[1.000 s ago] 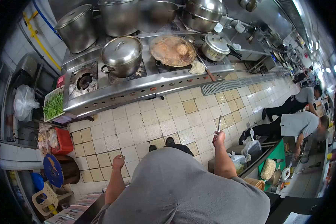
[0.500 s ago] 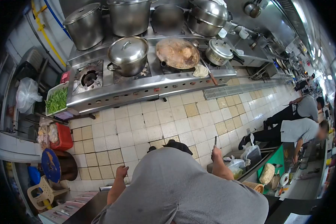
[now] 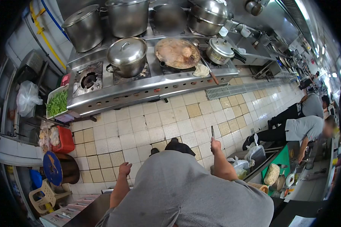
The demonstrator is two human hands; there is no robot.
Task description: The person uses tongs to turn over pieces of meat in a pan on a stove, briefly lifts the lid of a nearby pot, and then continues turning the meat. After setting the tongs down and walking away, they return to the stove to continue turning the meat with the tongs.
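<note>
In mid-air over the tiled floor, the person's left hand is part open, fingers loosely bent, nr the left side of the grey shirt. Right hand is closed round the near end of a thin tool, its tip pointing up & away toward the stove; exact type of tool too small to tell. Both hands are well apart from each other & from the stove. On the stove's near row, left to right: a bare burner, a lidded pot, a wide pan w/ brown liquid & a pale lump, then a pressure cooker. A cloth lies on the front edge beside the pan, nr a wooden handle that sticks out over that edge. Big pots stand in the far row. Left of the stove: crate of leafy greens; nearer, a red basket, a blue-topped drum & a plastic stool. Far right, 2 co-workers lean toward a counter w/ a green board; bagged containers sit btwn them & the right hand.
</note>
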